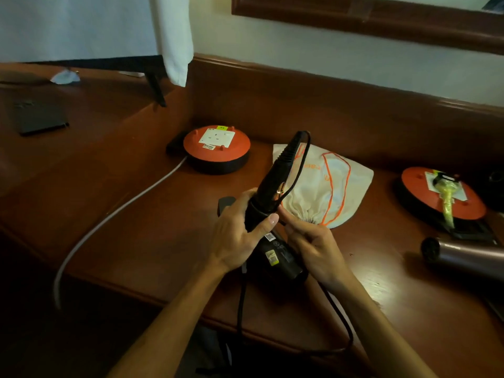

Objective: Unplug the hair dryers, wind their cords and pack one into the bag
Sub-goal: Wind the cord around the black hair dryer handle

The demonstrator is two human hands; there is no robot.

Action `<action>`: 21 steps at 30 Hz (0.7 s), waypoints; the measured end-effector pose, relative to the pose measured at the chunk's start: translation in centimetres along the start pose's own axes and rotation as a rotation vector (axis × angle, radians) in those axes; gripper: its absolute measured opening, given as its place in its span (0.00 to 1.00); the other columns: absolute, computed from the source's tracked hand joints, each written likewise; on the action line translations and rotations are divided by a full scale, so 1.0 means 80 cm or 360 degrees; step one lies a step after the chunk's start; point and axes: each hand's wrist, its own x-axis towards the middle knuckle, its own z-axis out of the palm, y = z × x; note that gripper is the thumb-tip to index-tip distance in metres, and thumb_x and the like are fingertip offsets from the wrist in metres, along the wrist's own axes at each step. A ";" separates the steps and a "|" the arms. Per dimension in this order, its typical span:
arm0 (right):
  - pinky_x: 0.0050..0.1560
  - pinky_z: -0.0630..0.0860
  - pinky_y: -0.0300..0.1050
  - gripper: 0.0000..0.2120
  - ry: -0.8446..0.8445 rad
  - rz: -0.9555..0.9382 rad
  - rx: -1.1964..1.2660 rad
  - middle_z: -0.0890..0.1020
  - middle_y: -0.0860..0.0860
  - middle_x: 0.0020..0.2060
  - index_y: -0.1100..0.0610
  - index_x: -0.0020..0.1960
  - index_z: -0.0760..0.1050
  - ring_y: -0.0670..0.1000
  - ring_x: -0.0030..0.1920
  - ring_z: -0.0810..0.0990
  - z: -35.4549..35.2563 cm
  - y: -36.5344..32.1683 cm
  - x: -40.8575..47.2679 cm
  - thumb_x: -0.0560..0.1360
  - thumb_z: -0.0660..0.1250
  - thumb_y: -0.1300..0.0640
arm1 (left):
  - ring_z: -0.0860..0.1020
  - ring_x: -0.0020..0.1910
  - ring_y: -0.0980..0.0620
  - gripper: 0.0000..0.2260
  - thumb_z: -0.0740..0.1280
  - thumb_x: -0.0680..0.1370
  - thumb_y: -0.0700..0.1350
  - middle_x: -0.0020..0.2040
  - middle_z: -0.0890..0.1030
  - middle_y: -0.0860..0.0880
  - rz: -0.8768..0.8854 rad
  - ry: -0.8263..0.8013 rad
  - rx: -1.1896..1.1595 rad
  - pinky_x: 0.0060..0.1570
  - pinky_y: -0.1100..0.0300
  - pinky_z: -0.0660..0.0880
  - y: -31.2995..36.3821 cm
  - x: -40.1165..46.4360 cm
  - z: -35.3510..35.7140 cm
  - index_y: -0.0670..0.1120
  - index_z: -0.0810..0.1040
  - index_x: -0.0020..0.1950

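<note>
My left hand grips a black hair dryer where the handle meets the body, with the handle pointing up and away. Its black cord loops from the handle tip down to my right hand, which pinches it beside the dryer, then hangs off the desk edge in a big loop. Behind lies a white drawstring bag with orange cord, flat on the desk. A second, bronze hair dryer lies at the right, its plug in the right orange socket reel.
Another orange socket reel with an empty socket sits at centre left, its grey cable running off the desk's front edge. A dark flat object lies on the raised desk at left. A white cloth hangs at the back.
</note>
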 end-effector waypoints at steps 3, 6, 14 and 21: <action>0.44 0.75 0.34 0.21 0.0011 0.0101 -0.0032 0.85 0.42 0.47 0.51 0.75 0.72 0.42 0.42 0.82 -0.013 0.001 0.000 0.84 0.60 0.65 | 0.80 0.55 0.59 0.23 0.64 0.77 0.66 0.55 0.81 0.59 -0.0009 -0.0221 0.0211 0.53 0.58 0.76 0.009 0.017 -0.010 0.56 0.71 0.68; 0.32 0.68 0.40 0.13 -0.0011 0.0113 -0.0271 0.76 0.42 0.28 0.52 0.65 0.81 0.43 0.29 0.69 -0.037 0.003 0.002 0.83 0.65 0.58 | 0.79 0.53 0.60 0.22 0.63 0.78 0.66 0.53 0.79 0.61 -0.0059 -0.0498 0.0295 0.51 0.60 0.73 0.020 0.029 -0.024 0.57 0.69 0.68; 0.27 0.63 0.43 0.21 -0.0367 0.0169 -0.0104 0.70 0.51 0.26 0.62 0.39 0.80 0.51 0.26 0.65 -0.080 -0.014 -0.003 0.78 0.69 0.44 | 0.81 0.47 0.63 0.17 0.67 0.79 0.64 0.48 0.81 0.58 -0.0113 -0.0892 0.0275 0.48 0.62 0.77 0.055 0.035 -0.057 0.58 0.72 0.62; 0.28 0.60 0.43 0.19 -0.0674 0.0390 0.0013 0.67 0.57 0.27 0.61 0.36 0.77 0.53 0.27 0.62 -0.086 -0.026 -0.019 0.81 0.68 0.50 | 0.81 0.46 0.56 0.13 0.72 0.77 0.53 0.46 0.82 0.51 -0.0393 -0.0930 -0.0443 0.50 0.60 0.77 0.033 0.022 -0.044 0.46 0.79 0.57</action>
